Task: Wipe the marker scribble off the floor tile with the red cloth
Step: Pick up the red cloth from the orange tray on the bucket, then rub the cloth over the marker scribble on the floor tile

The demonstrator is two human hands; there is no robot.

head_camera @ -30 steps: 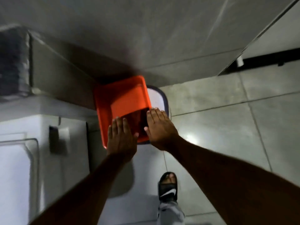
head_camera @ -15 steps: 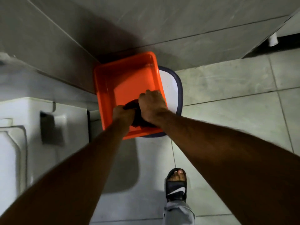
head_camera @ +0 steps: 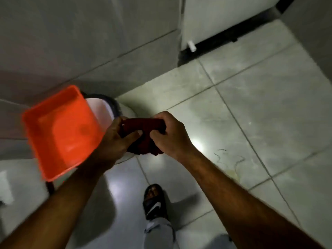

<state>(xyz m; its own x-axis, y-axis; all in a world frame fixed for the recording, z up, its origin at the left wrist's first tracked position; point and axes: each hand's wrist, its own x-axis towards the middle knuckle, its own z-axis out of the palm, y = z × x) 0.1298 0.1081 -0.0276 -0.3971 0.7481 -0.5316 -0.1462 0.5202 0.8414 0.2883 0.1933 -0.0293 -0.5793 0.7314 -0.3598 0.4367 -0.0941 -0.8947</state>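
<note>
Both hands grip the bunched dark red cloth (head_camera: 143, 131) above the pale grey floor tiles (head_camera: 269, 108): the left hand (head_camera: 116, 139) clasps its left end, the right hand (head_camera: 171, 133) its right end. At nine o'clock from the cloth sits a square orange plastic basin (head_camera: 59, 133). The thin dark marker scribble (head_camera: 229, 159) lies on a tile at four o'clock from the right hand, apart from the cloth.

Floor (head_camera: 260, 108): pale grey tiles, thin dark grout lines, glossy glare patch at centre. Thin dark marker scribble (head_camera: 229, 159) on tile right of centre, with a faint yellowish stain just near of it. Sandalled foot (head_camera: 154, 202) planted near centre. Orange tub (head_camera: 61, 130) at left; its support is unclear.
</note>
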